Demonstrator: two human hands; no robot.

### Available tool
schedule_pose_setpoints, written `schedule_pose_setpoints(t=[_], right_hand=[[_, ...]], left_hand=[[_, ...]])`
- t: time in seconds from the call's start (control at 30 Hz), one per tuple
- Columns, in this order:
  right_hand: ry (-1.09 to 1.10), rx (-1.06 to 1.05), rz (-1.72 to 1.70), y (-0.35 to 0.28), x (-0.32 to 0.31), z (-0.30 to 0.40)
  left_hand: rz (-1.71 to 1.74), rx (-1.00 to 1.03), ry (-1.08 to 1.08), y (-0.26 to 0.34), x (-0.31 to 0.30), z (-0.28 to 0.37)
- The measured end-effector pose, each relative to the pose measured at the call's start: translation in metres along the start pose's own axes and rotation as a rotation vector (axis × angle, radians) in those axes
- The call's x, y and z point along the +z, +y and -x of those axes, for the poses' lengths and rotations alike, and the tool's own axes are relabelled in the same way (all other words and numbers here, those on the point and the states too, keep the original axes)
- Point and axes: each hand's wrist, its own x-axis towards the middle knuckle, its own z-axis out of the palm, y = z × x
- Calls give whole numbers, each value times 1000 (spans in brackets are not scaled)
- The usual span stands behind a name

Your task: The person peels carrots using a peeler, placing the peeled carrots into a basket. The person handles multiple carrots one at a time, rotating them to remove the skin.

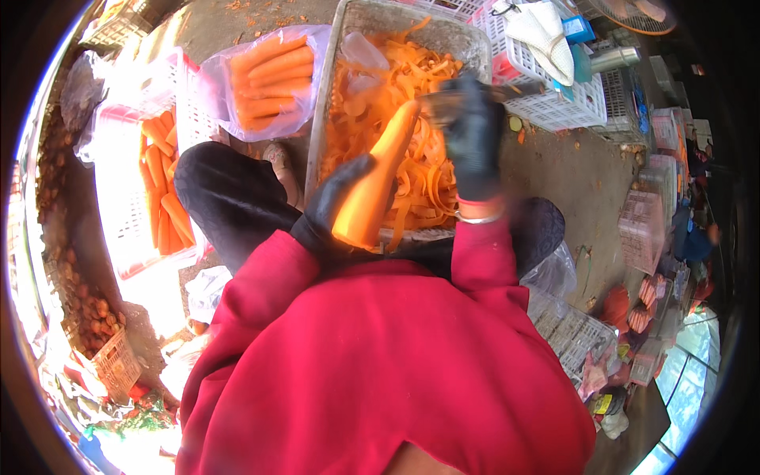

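My left hand (pixel 333 205), in a dark glove, grips the thick end of a large peeled carrot (pixel 380 178), which points up and away over a grey plastic tub (pixel 320 119). Orange carrot peelings (pixel 424 190) fill much of the tub. Beside the carrot's thin end, my right hand (pixel 475 130), also gloved, closes around a tool that motion blurs; its kind cannot be made out. A clear plastic piece (pixel 363 52) lies on the peelings near the tub's far left side.
Left of the tub stands a plastic bag of carrots (pixel 276 80). Further left, carrots (pixel 160 178) lie in a sunlit plastic crate (pixel 124 237). At the upper right, a white crate (pixel 555 107) bears a pale cloth (pixel 537 35) and a metal cylinder (pixel 614 59). An orange-rimmed fan (pixel 638 24) is beyond.
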Motion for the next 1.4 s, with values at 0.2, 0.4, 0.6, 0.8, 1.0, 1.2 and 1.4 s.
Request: schedule_pose_setpoints(t=[0.2,0.4,0.6,0.8,1.0,1.2,1.4], right_hand=[[138,-58,301,-9,29,24],[-460,-122,347,24,30,77],[-296,-321,613,36,17,40],[319,-277,354,27,-20,-81],[-3,-131,372,-6,13,-17],[184,-204,563,-8,-22,-73],[-109,-417,579,5,12,-7]], left_hand=[[177,124,-201,7,1,-2],[-211,393,-142,7,-6,-2],[-50,105,-3,9,-11,-1],[92,100,-147,11,-5,18],[145,-36,-316,22,-2,3],[-212,70,-306,16,7,12],[-618,241,-38,30,23,5]])
